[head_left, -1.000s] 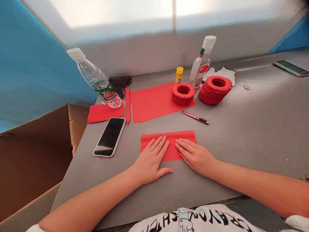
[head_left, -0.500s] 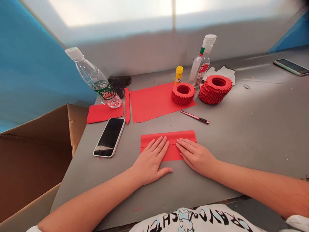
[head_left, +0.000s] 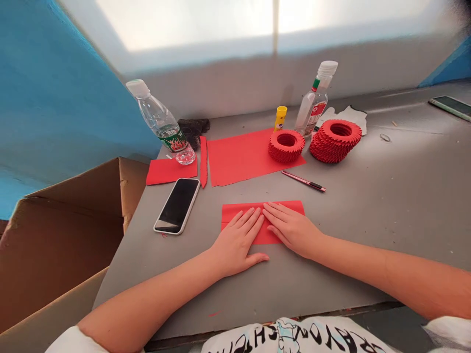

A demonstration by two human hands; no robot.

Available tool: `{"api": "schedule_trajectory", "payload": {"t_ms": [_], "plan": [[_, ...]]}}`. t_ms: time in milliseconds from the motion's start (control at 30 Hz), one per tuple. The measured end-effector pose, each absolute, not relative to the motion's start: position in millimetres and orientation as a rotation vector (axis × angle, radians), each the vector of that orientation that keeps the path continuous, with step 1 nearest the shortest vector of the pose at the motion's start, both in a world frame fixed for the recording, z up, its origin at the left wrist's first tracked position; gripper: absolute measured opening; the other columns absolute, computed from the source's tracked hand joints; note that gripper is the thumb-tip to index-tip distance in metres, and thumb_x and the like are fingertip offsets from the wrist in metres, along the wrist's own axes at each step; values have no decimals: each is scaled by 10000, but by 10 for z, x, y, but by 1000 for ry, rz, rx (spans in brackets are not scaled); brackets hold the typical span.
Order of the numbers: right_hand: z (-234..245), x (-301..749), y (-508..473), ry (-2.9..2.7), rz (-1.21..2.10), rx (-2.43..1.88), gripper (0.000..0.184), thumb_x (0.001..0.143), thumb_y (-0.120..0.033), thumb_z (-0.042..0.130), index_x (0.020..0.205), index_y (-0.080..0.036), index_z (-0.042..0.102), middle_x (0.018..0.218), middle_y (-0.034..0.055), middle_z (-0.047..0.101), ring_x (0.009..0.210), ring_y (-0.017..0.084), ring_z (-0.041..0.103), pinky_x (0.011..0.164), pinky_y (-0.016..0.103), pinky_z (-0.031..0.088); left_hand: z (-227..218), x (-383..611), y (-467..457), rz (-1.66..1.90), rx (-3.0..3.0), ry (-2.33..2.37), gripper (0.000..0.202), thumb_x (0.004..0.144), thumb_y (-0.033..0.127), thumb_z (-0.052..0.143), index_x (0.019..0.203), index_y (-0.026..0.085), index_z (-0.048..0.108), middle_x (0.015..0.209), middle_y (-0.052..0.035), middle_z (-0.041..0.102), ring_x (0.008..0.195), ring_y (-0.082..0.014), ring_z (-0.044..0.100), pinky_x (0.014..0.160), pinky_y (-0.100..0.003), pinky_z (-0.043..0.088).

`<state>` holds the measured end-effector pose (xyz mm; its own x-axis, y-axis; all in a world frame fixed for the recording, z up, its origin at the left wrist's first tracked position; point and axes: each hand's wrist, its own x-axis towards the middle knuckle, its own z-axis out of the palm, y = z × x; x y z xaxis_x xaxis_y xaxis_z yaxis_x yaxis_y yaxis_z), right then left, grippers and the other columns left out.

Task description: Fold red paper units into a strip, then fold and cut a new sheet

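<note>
The left hand (head_left: 235, 240) and right hand (head_left: 292, 230) were found open and flat, palms down, with fingers slightly spread and fingertips almost meeting, holding nothing but resting on a sheet of red paper (head_left: 283, 208) on the grey work table (head_left: 349, 220). A smartphone (head_left: 177, 206) lay near the sheet on its left, and a utility knife (head_left: 303, 181) lay just beyond it. Farther back were a larger red sheet (head_left: 239, 157), a ring of folded red paper units (head_left: 286, 146), a taller ring of the same units (head_left: 335, 141) and a glue stick (head_left: 280, 117).
</note>
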<state>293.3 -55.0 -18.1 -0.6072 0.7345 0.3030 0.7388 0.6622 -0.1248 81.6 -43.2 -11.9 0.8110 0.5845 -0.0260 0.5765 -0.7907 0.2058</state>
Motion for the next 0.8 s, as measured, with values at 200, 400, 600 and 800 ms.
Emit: {"api": "schedule_trajectory", "payload": {"t_ms": [200, 400, 600, 800], "plan": [[-258, 2913, -453, -2512, 77, -1169, 390, 889, -152, 356, 1257, -79, 462, 1289, 142, 494, 1238, 207, 400, 1016, 410, 386, -114, 822, -426, 53, 2781, 906, 850, 792, 657, 361, 1407, 110, 146, 1458, -139, 171, 1349, -271, 140, 1089, -436, 169], [-265, 2983, -448, -2542, 104, -1182, 395, 900, -198, 355, 1276, -111, 444, 1308, 120, 479, 1229, 204, 413, 1015, 428, 374, -101, 823, -426, 47, 2774, 928, 829, 797, 655, 354, 1393, 98, 206, 1454, -138, 185, 1348, -273, 147, 1094, -432, 165], [-248, 3265, -457, -2540, 77, -1266, 367, 909, -187, 347, 1253, -145, 470, 1282, 97, 509, 1185, 195, 467, 1006, 470, 362, -67, 830, -416, 14, 2762, 935, 824, 794, 660, 353, 1392, 109, 215, 1459, -132, 165, 1348, -269, 146, 1093, -431, 172], [-256, 3676, -495, -2493, 32, -1316, 324, 904, -214, 382, 1191, -170, 526, 1219, 75, 566, 1131, 190, 519, 1022, 509, 319, -53, 821, -412, 5, 2770, 933, 835, 792, 668, 345, 1395, 109, 204, 1461, -132, 152, 1349, -271, 137, 1092, -432, 175]]}}
